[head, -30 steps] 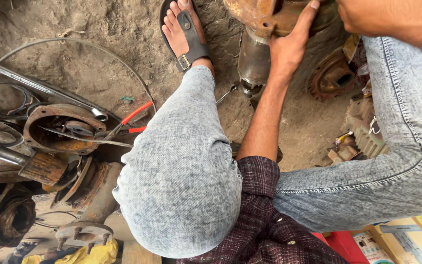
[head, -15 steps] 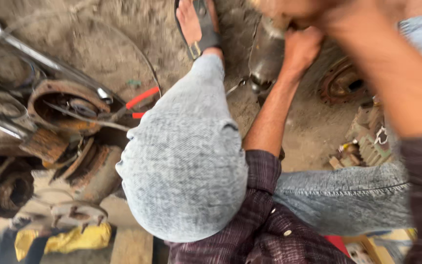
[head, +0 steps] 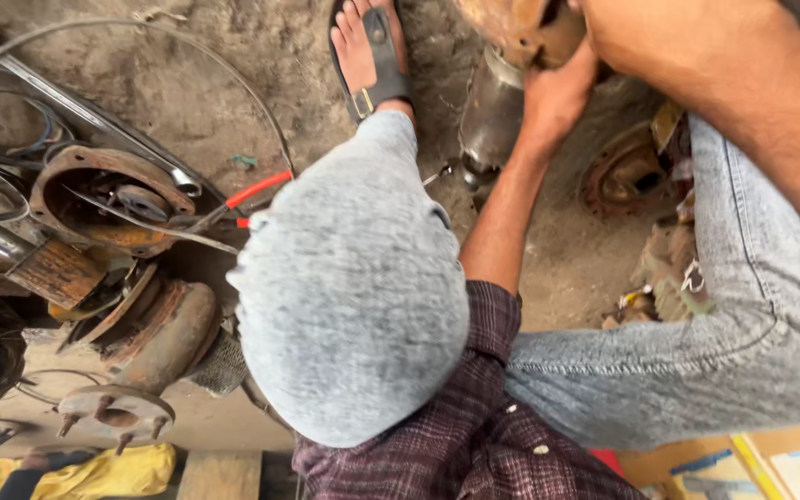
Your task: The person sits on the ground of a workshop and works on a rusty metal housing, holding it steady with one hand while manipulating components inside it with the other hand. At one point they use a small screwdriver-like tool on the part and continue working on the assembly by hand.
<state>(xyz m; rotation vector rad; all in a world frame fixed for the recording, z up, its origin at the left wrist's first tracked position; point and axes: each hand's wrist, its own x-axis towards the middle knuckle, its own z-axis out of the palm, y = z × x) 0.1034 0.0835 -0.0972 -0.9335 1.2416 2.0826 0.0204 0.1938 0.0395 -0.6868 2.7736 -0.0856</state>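
Observation:
I sit low with both knees in grey jeans, the left knee [head: 354,306] filling the middle. My left hand [head: 553,97] reaches forward between the knees and grips the underside of a rusty orange-brown metal housing [head: 516,28] at the top edge. A grey metal cylinder [head: 491,116] hangs just below that housing. My right forearm crosses the upper right close to the camera. My right hand [head: 604,28] meets the same housing at the frame's top, its fingers hidden. My sandalled left foot [head: 372,51] rests on the dirt beside the cylinder.
A rusty wheel hub [head: 627,176] lies on the dirt right of my left arm. At left are a rusty brake drum [head: 108,199], a long spanner [head: 76,106], red-handled pliers [head: 256,192], a studded flange [head: 113,412], wire loops and a yellow cloth [head: 94,468].
My left hand went from lying flat on the housing to gripping under it. My right arm swung in across the upper right. The view shifted slightly.

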